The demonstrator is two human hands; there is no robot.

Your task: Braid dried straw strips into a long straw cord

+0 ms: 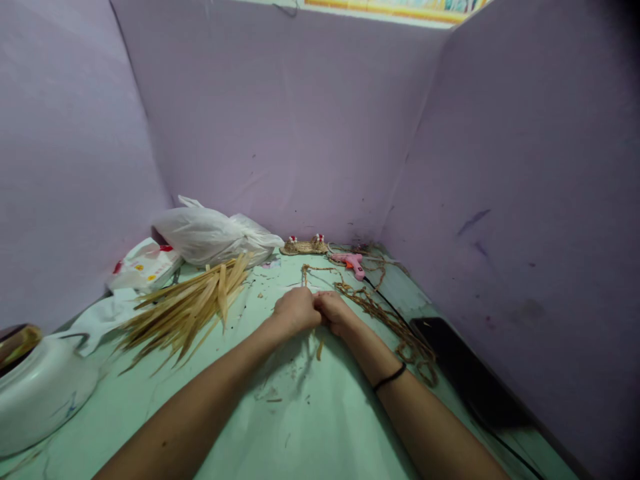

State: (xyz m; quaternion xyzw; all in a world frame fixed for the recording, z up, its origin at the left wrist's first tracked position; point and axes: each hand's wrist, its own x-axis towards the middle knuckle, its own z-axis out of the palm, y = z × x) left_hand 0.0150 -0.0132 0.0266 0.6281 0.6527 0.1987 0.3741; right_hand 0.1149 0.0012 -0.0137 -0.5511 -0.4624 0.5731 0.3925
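Note:
My left hand (296, 309) and my right hand (333, 311) meet over the middle of the table, fingers closed and touching. A thin brown braided cord (320, 269) comes out beyond my left hand, bends right and runs toward a loose heap of the same cord (383, 310). A pale dry strip end (320, 350) hangs below my hands. What lies between my fingertips is mostly hidden. To the left, a fanned bundle of dried leaf strips (193, 307) lies on the table.
Behind my hands are a pink glue gun (353, 264) with a black cable and a small woven piece with red-and-white flowers (304, 247). A white plastic bag (210, 233), a tissue pack (146, 265) and a white pot (45, 393) stand left. A black phone-like slab (465, 370) lies right.

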